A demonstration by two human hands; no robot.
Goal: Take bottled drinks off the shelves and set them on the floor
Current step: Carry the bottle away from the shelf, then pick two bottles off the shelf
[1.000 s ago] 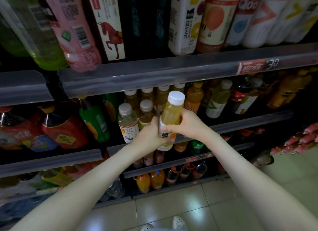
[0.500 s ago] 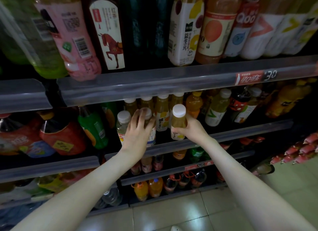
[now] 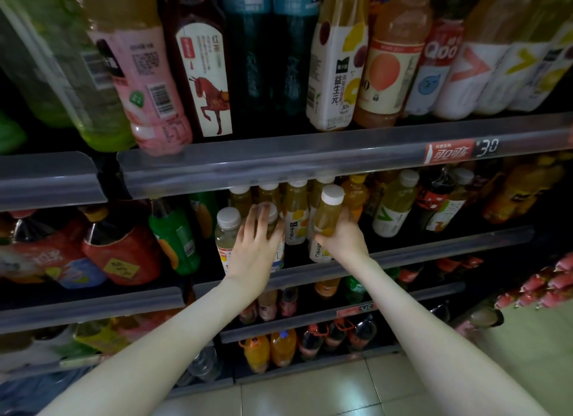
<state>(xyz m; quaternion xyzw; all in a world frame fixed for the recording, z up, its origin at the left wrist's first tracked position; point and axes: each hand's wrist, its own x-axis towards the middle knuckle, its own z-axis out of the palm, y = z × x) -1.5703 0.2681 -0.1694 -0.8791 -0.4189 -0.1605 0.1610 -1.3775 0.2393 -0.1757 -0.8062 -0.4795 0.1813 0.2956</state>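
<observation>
Two hands reach into the middle shelf point(image 3: 403, 251) in the head view. The right hand point(image 3: 341, 240) grips the yellow juice bottle point(image 3: 329, 217) round its lower body. The bottle stands upright just behind the shelf's front rail, with its white cap close under the upper rail point(image 3: 310, 164). The left hand point(image 3: 255, 248) wraps its fingers over the front of the pale bottle point(image 3: 269, 217), whose cap shows blurred between the fingertips. This bottle also stands at the front rail.

Headroom between the caps and the upper rail is small. The shelf front is open toward the person, and the tiled floor point(image 3: 310, 394) lies bare below the lowest shelf.

A clear capped bottle point(image 3: 228, 229) stands just beside the left hand, on its left. A row of yellow bottles point(image 3: 296, 217) stands behind and between the two held bottles. An orange bottle point(image 3: 353, 195) sits just behind the right hand, and a green-labelled bottle point(image 3: 395, 208) stands further right. A green bottle point(image 3: 176, 239) and large red-labelled bottles point(image 3: 121, 254) fill the left bay. A red price tag point(image 3: 449, 150) sits on the upper rail. Small orange bottles point(image 3: 269, 350) stand on the bottom shelf. Pink packets point(image 3: 545, 288) project at the right edge.
</observation>
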